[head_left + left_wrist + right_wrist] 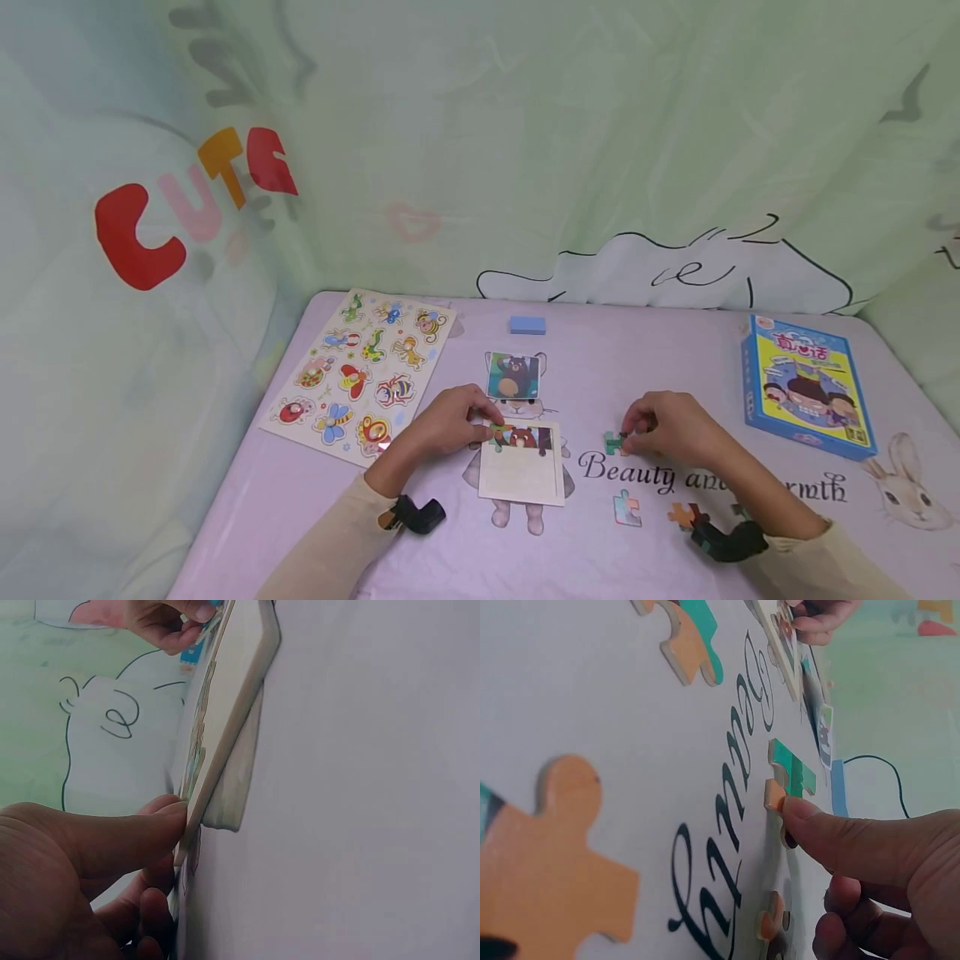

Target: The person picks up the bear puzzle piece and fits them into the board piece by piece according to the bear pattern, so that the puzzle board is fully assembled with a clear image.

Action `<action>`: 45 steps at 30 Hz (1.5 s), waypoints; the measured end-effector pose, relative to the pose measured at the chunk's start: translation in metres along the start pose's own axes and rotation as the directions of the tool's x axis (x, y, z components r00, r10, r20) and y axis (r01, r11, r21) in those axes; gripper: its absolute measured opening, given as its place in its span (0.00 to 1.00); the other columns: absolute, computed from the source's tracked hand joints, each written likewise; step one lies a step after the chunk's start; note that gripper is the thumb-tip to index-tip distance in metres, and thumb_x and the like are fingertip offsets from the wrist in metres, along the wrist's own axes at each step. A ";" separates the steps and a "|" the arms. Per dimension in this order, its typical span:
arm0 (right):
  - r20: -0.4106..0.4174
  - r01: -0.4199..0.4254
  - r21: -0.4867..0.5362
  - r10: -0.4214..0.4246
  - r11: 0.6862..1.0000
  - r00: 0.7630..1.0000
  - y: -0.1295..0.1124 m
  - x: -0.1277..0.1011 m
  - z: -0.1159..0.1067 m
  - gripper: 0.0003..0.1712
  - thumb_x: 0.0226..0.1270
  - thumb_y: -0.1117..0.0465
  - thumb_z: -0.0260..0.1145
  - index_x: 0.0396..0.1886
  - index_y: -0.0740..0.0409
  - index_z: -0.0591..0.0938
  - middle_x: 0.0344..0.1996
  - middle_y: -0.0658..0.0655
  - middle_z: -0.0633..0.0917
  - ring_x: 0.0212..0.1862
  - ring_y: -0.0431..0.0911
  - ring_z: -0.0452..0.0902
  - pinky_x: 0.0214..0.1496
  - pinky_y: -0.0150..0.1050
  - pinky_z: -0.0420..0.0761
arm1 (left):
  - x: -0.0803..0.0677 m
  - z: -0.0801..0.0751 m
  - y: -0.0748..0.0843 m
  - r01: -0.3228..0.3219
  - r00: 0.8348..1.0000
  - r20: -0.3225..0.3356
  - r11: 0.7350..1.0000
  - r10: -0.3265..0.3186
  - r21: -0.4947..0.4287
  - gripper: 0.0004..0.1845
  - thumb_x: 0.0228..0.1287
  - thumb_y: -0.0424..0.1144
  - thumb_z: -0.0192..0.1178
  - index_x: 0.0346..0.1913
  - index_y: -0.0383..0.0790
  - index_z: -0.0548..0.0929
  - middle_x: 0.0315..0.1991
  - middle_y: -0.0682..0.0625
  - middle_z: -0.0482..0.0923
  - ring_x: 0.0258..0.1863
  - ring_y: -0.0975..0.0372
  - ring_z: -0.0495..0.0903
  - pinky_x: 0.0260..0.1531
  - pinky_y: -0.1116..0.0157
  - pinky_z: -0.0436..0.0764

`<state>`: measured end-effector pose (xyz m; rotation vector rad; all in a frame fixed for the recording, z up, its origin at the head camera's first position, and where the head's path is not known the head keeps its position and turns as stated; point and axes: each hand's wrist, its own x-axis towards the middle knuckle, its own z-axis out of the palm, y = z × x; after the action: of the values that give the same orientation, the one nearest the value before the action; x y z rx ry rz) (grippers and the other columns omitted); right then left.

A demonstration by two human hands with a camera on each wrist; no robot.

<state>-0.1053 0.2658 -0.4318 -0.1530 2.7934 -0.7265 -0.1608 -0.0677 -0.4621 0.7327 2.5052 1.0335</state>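
Note:
My left hand (450, 423) pinches the left edge of a pale jigsaw tray (520, 482), thumb (161, 829) on top near the corner. Across the tray's top lies a row of fitted pieces with a brown bear's head (522, 438); the lower part shows bare board. To the right, my right hand (672, 427) pinches a green jigsaw piece (795, 772) with an orange part at the thumb, low over the tablecloth. Nearer me lie a loose blue-and-orange piece (627, 508) and an orange-brown piece (684, 514). Another loose piece is partly hidden by the right wrist.
Above the tray lies a bear picture card (513, 377), with a blue block (528, 325) behind it. An insect puzzle board (352, 375) lies at the left. At the right is a blue-and-yellow box (808, 387). Curtains hang behind the table.

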 end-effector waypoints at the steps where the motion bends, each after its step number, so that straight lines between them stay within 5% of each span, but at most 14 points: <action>1: 0.003 0.002 -0.001 -0.002 1.000 1.000 0.000 0.000 -0.001 0.12 0.46 0.53 0.76 0.28 0.48 0.82 0.23 0.49 0.75 0.31 0.44 0.69 0.27 0.33 0.69 | 0.000 0.000 0.000 0.001 1.000 0.000 1.000 -0.001 -0.001 0.08 0.54 0.36 0.66 0.35 0.53 0.86 0.35 0.60 0.74 0.32 0.64 0.69 0.34 0.68 0.69; 13: 0.024 0.058 0.040 -0.059 0.997 0.998 -0.013 0.001 -0.006 0.09 0.50 0.52 0.74 0.26 0.47 0.81 0.21 0.48 0.76 0.29 0.44 0.70 0.25 0.33 0.71 | -0.001 0.000 -0.002 0.014 1.000 0.008 1.000 -0.014 0.006 0.08 0.54 0.37 0.66 0.35 0.55 0.85 0.35 0.61 0.75 0.32 0.65 0.69 0.34 0.68 0.69; 24: 0.021 0.165 0.062 -0.166 0.984 0.986 -0.042 0.010 0.003 0.08 0.49 0.56 0.74 0.24 0.44 0.81 0.21 0.44 0.76 0.32 0.43 0.69 0.33 0.36 0.70 | 0.000 0.002 -0.004 0.010 1.000 0.005 1.000 -0.010 -0.002 0.07 0.54 0.38 0.67 0.35 0.56 0.85 0.35 0.62 0.74 0.33 0.64 0.70 0.34 0.69 0.69; 45: 0.143 0.212 0.227 -0.248 0.950 0.958 -0.076 0.029 0.026 0.06 0.56 0.58 0.70 0.27 0.47 0.80 0.23 0.43 0.82 0.29 0.42 0.75 0.34 0.35 0.75 | 0.001 0.000 -0.002 0.010 1.000 0.019 1.000 -0.010 0.004 0.08 0.54 0.36 0.66 0.35 0.55 0.86 0.36 0.61 0.74 0.34 0.63 0.70 0.35 0.68 0.69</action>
<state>-0.1230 0.1827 -0.4229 -0.4857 2.5420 -1.0070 -0.1619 -0.0681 -0.4637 0.7274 2.4926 1.0138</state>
